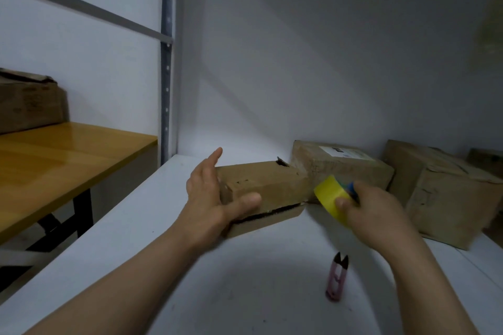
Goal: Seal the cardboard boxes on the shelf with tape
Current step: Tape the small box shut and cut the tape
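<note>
White shelf board (245,294), dim light, plain white wall behind. Nearest the front edge: pink thread snips (336,277) lying flat, blades pointing away, nothing touching them. Further in, left hand (209,198) is on the small cardboard box (266,190): fingers straight against its left end, thumb laid along the front face, so it braces rather than clenches. The box sits flat on the shelf, mid-frame, with a dark gap running along its front where the flap stands open and a torn notch at the rear top corner. Right hand (373,212) grips the yellow tape roll (328,193), thumb on the outer face, fingers curled round near the blue core; the roll is off the shelf, just beside the box's right end. Behind that, a labelled box (340,166) touching the small one's rear right corner. Right of it, a larger crumpled box (446,193). Far left: grey slotted upright (166,62), wooden table (68,149), another box (30,100) on it.
</note>
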`<state>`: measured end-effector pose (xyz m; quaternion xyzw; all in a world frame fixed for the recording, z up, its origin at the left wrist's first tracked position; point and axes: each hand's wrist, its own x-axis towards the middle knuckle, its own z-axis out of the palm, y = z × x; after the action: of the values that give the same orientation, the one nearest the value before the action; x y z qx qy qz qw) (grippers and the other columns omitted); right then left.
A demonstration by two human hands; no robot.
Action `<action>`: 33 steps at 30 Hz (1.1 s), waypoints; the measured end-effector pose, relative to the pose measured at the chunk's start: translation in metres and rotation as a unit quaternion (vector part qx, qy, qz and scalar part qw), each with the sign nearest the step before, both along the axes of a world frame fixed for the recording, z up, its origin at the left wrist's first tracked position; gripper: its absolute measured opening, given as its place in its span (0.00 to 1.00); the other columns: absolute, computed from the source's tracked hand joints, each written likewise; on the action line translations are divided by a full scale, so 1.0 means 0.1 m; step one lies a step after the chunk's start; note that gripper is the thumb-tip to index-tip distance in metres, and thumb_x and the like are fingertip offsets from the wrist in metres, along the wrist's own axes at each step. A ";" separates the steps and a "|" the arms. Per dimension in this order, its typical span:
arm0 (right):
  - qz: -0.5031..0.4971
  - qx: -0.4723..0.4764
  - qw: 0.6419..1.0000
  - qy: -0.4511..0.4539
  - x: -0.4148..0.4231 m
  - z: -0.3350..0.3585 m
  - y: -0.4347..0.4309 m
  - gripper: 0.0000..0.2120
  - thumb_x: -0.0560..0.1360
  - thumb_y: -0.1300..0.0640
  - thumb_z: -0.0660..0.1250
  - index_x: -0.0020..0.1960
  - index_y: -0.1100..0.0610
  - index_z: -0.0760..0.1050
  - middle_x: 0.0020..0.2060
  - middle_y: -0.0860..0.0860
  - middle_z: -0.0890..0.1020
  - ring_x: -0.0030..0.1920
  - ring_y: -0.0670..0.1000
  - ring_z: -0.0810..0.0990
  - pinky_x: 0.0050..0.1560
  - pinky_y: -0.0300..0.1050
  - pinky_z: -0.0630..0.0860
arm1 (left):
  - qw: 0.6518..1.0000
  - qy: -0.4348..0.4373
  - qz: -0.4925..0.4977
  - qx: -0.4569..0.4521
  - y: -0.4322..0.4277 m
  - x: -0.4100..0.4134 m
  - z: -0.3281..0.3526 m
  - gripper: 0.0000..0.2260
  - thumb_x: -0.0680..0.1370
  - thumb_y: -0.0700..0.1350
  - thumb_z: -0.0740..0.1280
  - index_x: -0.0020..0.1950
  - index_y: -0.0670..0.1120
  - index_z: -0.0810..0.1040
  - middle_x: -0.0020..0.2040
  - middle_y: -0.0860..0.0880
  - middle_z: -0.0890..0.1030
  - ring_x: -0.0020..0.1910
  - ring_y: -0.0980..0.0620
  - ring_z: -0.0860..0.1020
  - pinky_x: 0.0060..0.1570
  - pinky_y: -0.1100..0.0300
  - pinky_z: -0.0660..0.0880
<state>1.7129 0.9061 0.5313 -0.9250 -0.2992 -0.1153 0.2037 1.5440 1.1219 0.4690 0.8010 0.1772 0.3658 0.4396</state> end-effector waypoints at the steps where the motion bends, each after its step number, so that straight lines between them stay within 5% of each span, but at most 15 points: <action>1: 0.013 0.045 0.999 -0.021 -0.02 0.01 -0.01 0.13 0.79 0.50 0.64 0.39 0.50 0.65 0.36 0.48 0.73 0.43 0.57 0.74 0.47 0.52 0.72 | 0.999 -0.028 0.015 0.008 0.00 -0.02 0.02 0.49 0.63 0.76 0.66 0.78 0.67 0.47 0.73 0.65 0.54 0.73 0.57 0.54 0.71 0.51 0.59; 4: 0.097 0.241 0.964 -0.059 -0.09 0.08 -0.05 0.07 0.79 0.51 0.67 0.45 0.50 0.72 0.37 0.47 0.77 0.42 0.53 0.76 0.42 0.47 0.68 | 0.989 -0.100 0.069 0.080 0.00 -0.05 0.05 0.37 0.71 0.73 0.58 0.77 0.63 0.53 0.70 0.66 0.57 0.73 0.59 0.57 0.68 0.57 0.59; 7: 0.241 0.406 0.881 0.018 -0.18 0.19 -0.04 0.06 0.77 0.47 0.69 0.46 0.49 0.79 0.36 0.47 0.79 0.38 0.47 0.76 0.40 0.47 0.72 | 0.979 -0.166 0.069 0.096 -0.06 -0.02 0.18 0.30 0.76 0.66 0.57 0.76 0.58 0.60 0.70 0.60 0.63 0.71 0.59 0.63 0.66 0.62 0.63; 13: 0.453 0.461 0.731 0.218 -0.33 0.54 0.19 0.09 0.74 0.49 0.68 0.50 0.49 0.85 0.43 0.49 0.84 0.45 0.48 0.81 0.48 0.40 0.78 | 0.964 -0.245 -0.098 0.039 -0.24 0.16 1.09 0.22 0.79 0.59 0.58 0.68 0.49 0.73 0.62 0.53 0.78 0.64 0.58 0.76 0.62 0.59 0.73; 17: 0.479 0.482 0.680 0.276 -0.24 0.62 0.33 0.07 0.74 0.54 0.71 0.50 0.55 0.84 0.44 0.53 0.84 0.45 0.50 0.82 0.49 0.42 0.80 | 0.953 -0.205 -0.222 -0.021 -0.15 0.31 1.17 0.21 0.79 0.59 0.60 0.69 0.52 0.73 0.62 0.52 0.81 0.69 0.49 0.75 0.60 0.57 0.75; 21: 0.470 0.527 0.634 0.315 -0.16 0.48 0.33 0.15 0.68 0.48 0.75 0.50 0.55 0.86 0.45 0.53 0.86 0.47 0.50 0.84 0.51 0.42 0.80 | 0.955 -0.167 -0.244 -0.021 -0.15 0.30 0.87 0.39 0.69 0.69 0.70 0.74 0.50 0.68 0.67 0.49 0.77 0.69 0.49 0.74 0.64 0.55 0.72; 24: 0.440 0.578 0.598 0.339 -0.20 0.43 0.33 0.10 0.71 0.53 0.72 0.49 0.57 0.85 0.42 0.52 0.85 0.43 0.49 0.83 0.49 0.44 0.81 | 0.946 -0.188 -0.255 -0.068 -0.14 0.26 0.84 0.38 0.68 0.63 0.73 0.74 0.49 0.68 0.66 0.48 0.78 0.68 0.51 0.75 0.59 0.61 0.73; 26: 0.439 0.607 0.539 0.385 -0.22 0.41 0.35 0.16 0.71 0.51 0.74 0.53 0.61 0.80 0.40 0.53 0.82 0.40 0.50 0.81 0.51 0.49 0.81 | 0.947 -0.181 -0.253 -0.076 -0.16 0.27 0.85 0.36 0.68 0.59 0.71 0.74 0.51 0.68 0.66 0.50 0.79 0.67 0.53 0.75 0.57 0.64 0.73; 30: 0.417 0.641 0.458 0.453 -0.25 0.39 0.34 0.12 0.80 0.56 0.59 0.52 0.60 0.79 0.37 0.52 0.81 0.38 0.49 0.81 0.61 0.57 0.79 | 0.957 -0.129 -0.248 -0.075 -0.23 0.30 0.77 0.35 0.70 0.60 0.69 0.75 0.54 0.67 0.67 0.53 0.78 0.67 0.57 0.75 0.59 0.62 0.74; 33: 0.430 0.642 0.420 0.476 -0.24 0.38 0.34 0.11 0.79 0.58 0.58 0.53 0.60 0.78 0.40 0.53 0.83 0.43 0.50 0.84 0.67 0.61 0.72 | 0.953 -0.115 -0.264 -0.094 -0.33 0.29 0.77 0.38 0.68 0.58 0.72 0.77 0.54 0.64 0.67 0.50 0.78 0.67 0.55 0.76 0.62 0.57 0.74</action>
<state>1.6891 0.9397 0.5689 -0.1838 -0.3520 0.2875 0.8716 1.5731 1.0889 0.5457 0.7268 -0.0587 0.3087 0.6108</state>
